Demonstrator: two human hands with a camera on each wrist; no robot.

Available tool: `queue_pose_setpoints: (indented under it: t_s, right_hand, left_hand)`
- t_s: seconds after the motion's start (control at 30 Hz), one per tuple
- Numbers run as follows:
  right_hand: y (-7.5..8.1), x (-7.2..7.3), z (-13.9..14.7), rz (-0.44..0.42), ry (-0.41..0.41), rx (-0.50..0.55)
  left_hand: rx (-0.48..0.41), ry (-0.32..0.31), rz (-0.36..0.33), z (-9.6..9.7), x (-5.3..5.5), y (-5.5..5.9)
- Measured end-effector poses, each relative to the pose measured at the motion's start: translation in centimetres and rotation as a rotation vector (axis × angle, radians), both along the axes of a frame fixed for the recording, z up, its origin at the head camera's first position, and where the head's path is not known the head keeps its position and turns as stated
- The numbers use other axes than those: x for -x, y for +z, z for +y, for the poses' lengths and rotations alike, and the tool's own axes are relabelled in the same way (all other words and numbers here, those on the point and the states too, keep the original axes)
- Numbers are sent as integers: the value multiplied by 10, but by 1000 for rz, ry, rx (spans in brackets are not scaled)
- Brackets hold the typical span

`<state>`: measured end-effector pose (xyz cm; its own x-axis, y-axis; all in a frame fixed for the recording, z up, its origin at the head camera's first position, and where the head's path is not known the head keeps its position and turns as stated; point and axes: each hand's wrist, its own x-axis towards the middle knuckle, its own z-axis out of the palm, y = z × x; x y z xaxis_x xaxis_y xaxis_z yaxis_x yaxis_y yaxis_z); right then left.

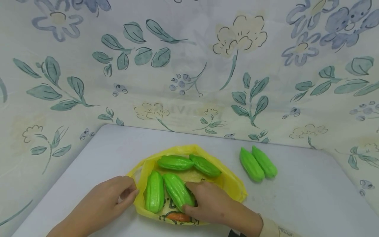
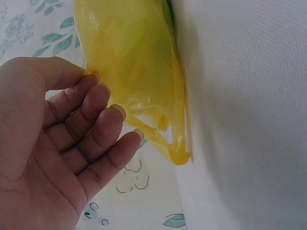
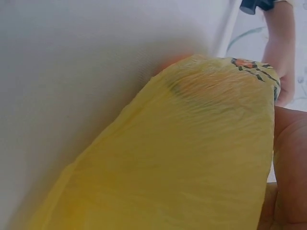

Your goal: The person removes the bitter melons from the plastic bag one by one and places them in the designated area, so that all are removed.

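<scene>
A yellow plastic bag (image 1: 235,184) lies with its mouth spread wide, printed with dark letters and an orange patch inside. My left hand (image 1: 105,197) pinches its left rim between thumb and fingertip; the left wrist view shows the thin bag edge (image 2: 129,62) there. Inside, my right hand (image 1: 211,204) grips a bright green ridged gourd (image 1: 177,191), thumb and fingers on its right side. Another such gourd (image 1: 155,192) lies left of it, and two more rest along the far side. In the right wrist view the bag's side (image 3: 168,153) hides most of that hand.
Two more green gourds (image 1: 251,164) lie side by side on the white table (image 1: 305,184), right of the bag. A floral-patterned cloth (image 1: 192,75) rises behind the table and at its sides.
</scene>
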<state>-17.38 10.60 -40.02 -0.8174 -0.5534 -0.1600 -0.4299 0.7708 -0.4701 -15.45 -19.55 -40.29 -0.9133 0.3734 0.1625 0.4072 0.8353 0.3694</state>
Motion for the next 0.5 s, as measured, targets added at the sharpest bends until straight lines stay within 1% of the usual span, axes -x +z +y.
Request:
queue_pose_setpoints:
  t_s: [0.23, 0.33, 0.5]
  right_hand:
    - [-1, -1, 2, -21, -1, 15]
    - [-1, -1, 3, -14, 3, 19]
    - [1, -1, 6, -6, 2, 26]
  left_hand:
    - [30, 18, -43, 1, 0, -1]
    - [35, 24, -35, 1, 0, 0]
    - [43, 34, -52, 1, 2, -1]
